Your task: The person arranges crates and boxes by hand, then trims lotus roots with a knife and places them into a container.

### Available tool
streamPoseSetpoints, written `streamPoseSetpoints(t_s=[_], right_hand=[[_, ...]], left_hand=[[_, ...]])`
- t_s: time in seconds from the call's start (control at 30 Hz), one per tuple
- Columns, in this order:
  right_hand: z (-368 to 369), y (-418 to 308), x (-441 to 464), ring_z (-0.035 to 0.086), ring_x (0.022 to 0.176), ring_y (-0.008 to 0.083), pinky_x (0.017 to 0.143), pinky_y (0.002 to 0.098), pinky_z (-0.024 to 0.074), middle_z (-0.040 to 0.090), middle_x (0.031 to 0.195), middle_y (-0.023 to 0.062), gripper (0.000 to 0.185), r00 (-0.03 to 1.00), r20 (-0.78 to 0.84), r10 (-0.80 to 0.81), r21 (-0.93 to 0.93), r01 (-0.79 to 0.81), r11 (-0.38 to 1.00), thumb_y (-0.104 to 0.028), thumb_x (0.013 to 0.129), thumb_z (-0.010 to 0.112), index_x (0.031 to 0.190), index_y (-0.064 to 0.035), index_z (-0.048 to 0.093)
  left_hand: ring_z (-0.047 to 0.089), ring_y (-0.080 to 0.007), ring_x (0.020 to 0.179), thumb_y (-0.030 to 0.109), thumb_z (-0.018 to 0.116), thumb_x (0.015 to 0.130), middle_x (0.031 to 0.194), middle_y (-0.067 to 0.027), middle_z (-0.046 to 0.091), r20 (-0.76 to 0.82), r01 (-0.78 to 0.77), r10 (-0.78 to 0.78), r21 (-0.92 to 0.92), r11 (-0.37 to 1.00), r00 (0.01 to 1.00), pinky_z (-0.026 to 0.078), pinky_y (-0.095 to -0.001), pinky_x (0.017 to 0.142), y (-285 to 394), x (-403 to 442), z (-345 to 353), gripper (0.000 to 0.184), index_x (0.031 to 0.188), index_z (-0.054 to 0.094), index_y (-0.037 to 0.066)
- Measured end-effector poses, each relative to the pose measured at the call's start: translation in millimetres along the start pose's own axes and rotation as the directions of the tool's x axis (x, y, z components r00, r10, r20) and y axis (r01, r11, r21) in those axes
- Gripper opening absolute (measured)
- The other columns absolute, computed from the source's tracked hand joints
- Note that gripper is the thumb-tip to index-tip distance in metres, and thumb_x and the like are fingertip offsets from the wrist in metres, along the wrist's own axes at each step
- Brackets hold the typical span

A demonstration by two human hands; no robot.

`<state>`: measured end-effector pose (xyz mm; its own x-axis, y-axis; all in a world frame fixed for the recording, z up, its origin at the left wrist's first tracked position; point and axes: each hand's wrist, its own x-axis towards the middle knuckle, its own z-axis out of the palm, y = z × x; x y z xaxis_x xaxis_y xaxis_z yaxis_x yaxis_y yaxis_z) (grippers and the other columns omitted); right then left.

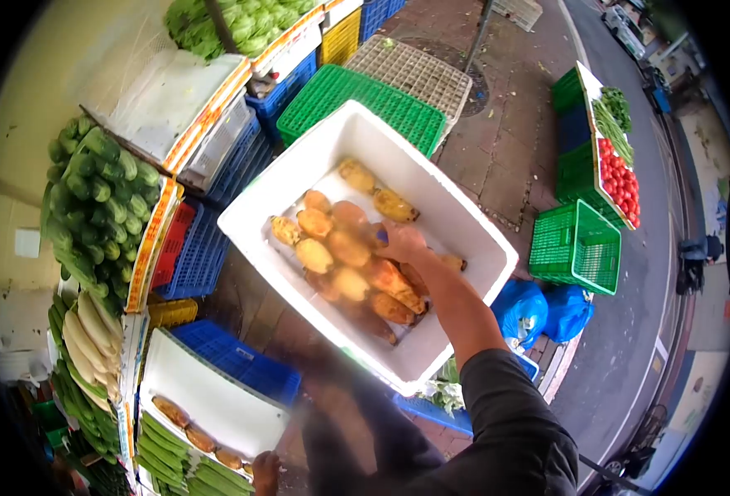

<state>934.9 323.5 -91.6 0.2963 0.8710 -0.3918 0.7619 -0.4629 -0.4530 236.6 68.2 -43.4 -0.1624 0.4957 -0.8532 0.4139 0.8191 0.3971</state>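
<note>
A white foam box (pixel 456 207) fills the middle of the view, with several yellow-brown lotus roots (pixel 315 256) inside. My right hand (pixel 404 241) reaches into it from the right, over the roots near its middle. Motion blurs its fingers, so their grip is unclear; a small blue spot shows beside them. At the bottom edge my left hand (pixel 265 473) is partly cut off, its fingers curled at the corner of a white tray (pixel 216 380). A row of lotus roots (pixel 200 439) lies along that tray, its last piece close to these fingers.
Cucumbers (pixel 104 207), pale long vegetables (pixel 92 331) and leafy greens (pixel 245 25) line the left side. A green crate (pixel 365 107) stands behind the foam box. On the right are blue bags (pixel 520 312), a green basket (pixel 576 248), tomatoes (pixel 619 178) and a road.
</note>
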Motion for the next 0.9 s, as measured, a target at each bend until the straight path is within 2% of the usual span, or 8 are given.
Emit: streamPoseSetpoints(t_s=[0.1,0.13,0.23,0.33,0.53,0.7,0.8,0.9], right_hand=[[-21,-1,-29,0.066,0.098,0.0339,0.086,0.0429,0.0511,0.069,0.107,0.0157,0.074,0.987,-0.136,-0.087,0.155,0.107,0.982,-0.056,0.072,0.075,0.132,-0.0180,0.055],[-33,-5,-38,0.066,0.101,0.0346,0.088,0.0435,0.0506,0.068,0.108,0.0172,0.073,0.992,-0.116,-0.055,0.154,0.072,0.985,-0.051,0.074,0.074,0.135,-0.0174,0.053],[-79,-37,-79,0.065,0.099,0.0360,0.089,0.0448,0.0506,0.067,0.106,0.0202,0.076,0.991,-0.129,-0.026,0.190,0.050,0.980,-0.039,0.078,0.075,0.145,-0.0153,0.046],[-124,-77,-151,0.065,0.098,0.0342,0.089,0.0440,0.0507,0.067,0.104,0.0192,0.082,0.963,-0.254,-0.091,0.392,0.188,0.901,-0.039,0.078,0.078,0.148,-0.0135,0.043],[-114,-135,-283,0.062,0.108,0.0247,0.098,0.0381,0.0478,0.066,0.118,0.0174,0.086,0.904,-0.419,-0.086,0.668,0.371,0.645,-0.035,0.077,0.083,0.147,-0.0045,0.043],[-91,-173,-377,0.051,0.128,0.0236,0.109,0.0355,0.0392,0.053,0.140,0.0198,0.093,0.927,-0.329,0.180,0.810,0.178,0.559,-0.029,0.075,0.085,0.148,0.0027,0.037],[-56,-176,-410,0.051,0.128,0.0221,0.109,0.0369,0.0397,0.055,0.140,0.0143,0.080,0.884,-0.400,0.240,0.869,0.283,0.405,-0.019,0.078,0.082,0.146,-0.0003,0.043],[-43,-151,-464,0.059,0.111,0.0217,0.092,0.0353,0.0504,0.064,0.123,0.0139,0.057,0.862,-0.344,0.372,0.853,0.122,0.507,-0.023,0.090,0.063,0.142,-0.0032,0.048]], left_hand=[[0.059,-0.0250,0.102,0.021,0.059,0.097,0.112,-0.0156,0.059,0.038,-0.220,0.222,-0.060,0.974,0.974,0.057,-0.0376,0.088,34,-14,4,0.037,0.125,0.057,-0.005],[0.066,-0.0206,0.084,0.025,0.060,0.098,0.105,-0.0118,0.068,-0.064,-0.140,0.131,-0.164,0.976,0.989,0.051,-0.0274,0.067,54,-9,15,0.036,0.126,0.059,0.002],[0.065,-0.0259,0.098,0.019,0.063,0.092,0.103,-0.0129,0.067,-0.023,-0.553,0.552,-0.048,0.832,0.833,0.053,-0.0376,0.083,155,-21,51,0.028,0.112,0.063,0.000],[0.066,-0.0225,0.100,0.028,0.063,0.096,0.110,-0.0140,0.067,0.014,-0.531,0.561,-0.303,0.791,0.828,0.052,-0.0323,0.088,307,-76,112,0.040,0.119,0.060,-0.005],[0.059,-0.0280,0.119,0.034,0.063,0.095,0.127,-0.0179,0.060,0.380,-0.542,0.751,-0.525,0.656,0.540,0.051,-0.0398,0.098,485,-163,226,0.066,0.145,0.038,-0.001],[0.064,-0.0234,0.106,0.011,0.072,0.086,0.120,-0.0142,0.060,0.711,-0.361,0.696,-0.625,0.692,0.101,0.056,-0.0337,0.086,471,-205,267,0.063,0.140,0.041,0.002],[0.065,-0.0195,0.088,0.030,0.082,0.082,0.100,-0.0076,0.063,0.732,-0.503,0.656,-0.504,0.702,0.183,0.059,-0.0351,0.074,441,-218,278,0.068,0.133,0.045,0.003],[0.060,-0.0138,0.089,0.025,0.082,0.080,0.099,-0.0043,0.061,0.771,-0.649,0.636,-0.491,0.581,-0.014,0.054,-0.0293,0.076,421,-234,276,0.058,0.124,0.051,0.003]])
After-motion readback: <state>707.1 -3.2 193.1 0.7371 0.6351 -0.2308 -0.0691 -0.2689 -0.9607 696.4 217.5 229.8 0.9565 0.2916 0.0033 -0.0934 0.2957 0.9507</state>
